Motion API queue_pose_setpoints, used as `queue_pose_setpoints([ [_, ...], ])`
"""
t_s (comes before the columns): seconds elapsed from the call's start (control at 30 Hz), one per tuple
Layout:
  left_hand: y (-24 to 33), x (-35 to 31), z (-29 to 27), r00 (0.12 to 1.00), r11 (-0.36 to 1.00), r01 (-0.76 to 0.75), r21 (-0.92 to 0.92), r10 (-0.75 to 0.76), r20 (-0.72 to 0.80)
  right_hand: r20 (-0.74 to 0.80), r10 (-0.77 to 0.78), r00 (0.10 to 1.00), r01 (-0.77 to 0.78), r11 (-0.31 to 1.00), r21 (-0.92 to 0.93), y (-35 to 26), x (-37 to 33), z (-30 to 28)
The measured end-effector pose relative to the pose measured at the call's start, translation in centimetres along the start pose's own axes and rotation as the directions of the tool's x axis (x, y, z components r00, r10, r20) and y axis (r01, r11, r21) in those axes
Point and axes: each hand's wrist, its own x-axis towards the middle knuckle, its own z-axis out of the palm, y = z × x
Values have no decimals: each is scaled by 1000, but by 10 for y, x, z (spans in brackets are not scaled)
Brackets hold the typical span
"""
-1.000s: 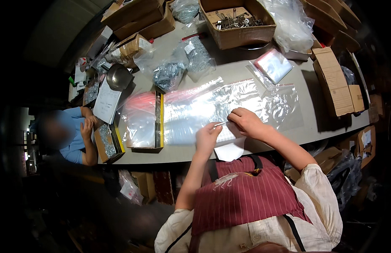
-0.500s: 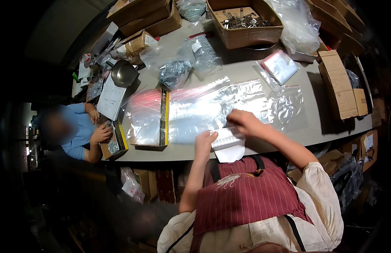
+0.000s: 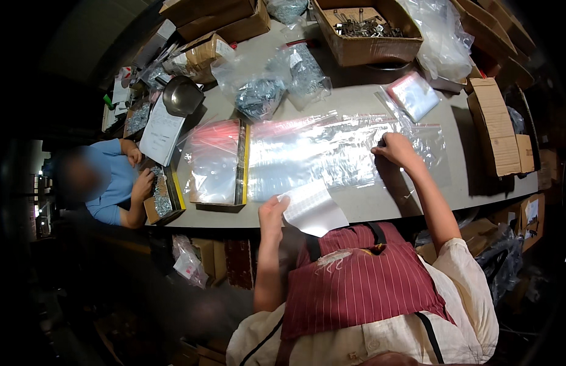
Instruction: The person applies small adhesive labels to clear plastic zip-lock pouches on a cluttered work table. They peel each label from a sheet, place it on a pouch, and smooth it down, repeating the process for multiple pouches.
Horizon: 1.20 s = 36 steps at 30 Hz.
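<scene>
My left hand (image 3: 272, 218) grips the left corner of a white sheet of small labels (image 3: 317, 211) between thumb and fingers. The sheet lies tilted above the table's near edge, in front of my apron. To the right, my right hand (image 3: 396, 150) is over a row of clear zip bags (image 3: 295, 155) laid flat and overlapping. Its fingers are pinched together at the bags' surface; whatever is between them is too small to make out. Left of the row, an open carton (image 3: 241, 177) with a yellow edge holds a stack of clear bags with red zip strips.
A co-worker in a blue shirt (image 3: 112, 177) handles small metal parts in a box (image 3: 164, 198) at the left. Behind the bags are a metal scoop (image 3: 180, 97), bags of hardware (image 3: 258, 97), a carton of metal pieces (image 3: 371, 49) and a bag pack (image 3: 414, 97). Another carton (image 3: 493, 122) stands right.
My right hand has moved away from the label sheet, rightward and up, to the bags. My left hand has shifted left with the sheet, which now lies flatter and more in view.
</scene>
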Motion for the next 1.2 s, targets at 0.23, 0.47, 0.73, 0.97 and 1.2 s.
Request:
queue_pose_setpoints([
  [0.23, -4, 18, 13, 989, 989, -81, 126, 64, 135, -180, -439, 880, 471, 855, 216, -71, 23, 42],
  [0.47, 10, 2, 9, 992, 990, -81, 118, 68, 107, -138, -119, 983, 99, 984, -147, -50, 7, 25],
  [0.73, -3, 7, 9, 976, 966, -180, 188, 152, 153, -62, -576, 815, 571, 781, 253, -87, 28, 18],
  [0.97, 13, 8, 31, 962, 831, -237, 504, 130, 239, -215, -544, 811, 523, 839, -152, -103, 30, 48],
  [1.2, 3, 8, 42, 957, 860, -285, 424, 226, 184, -289, -172, 942, 176, 984, -12, -46, 1, 11],
])
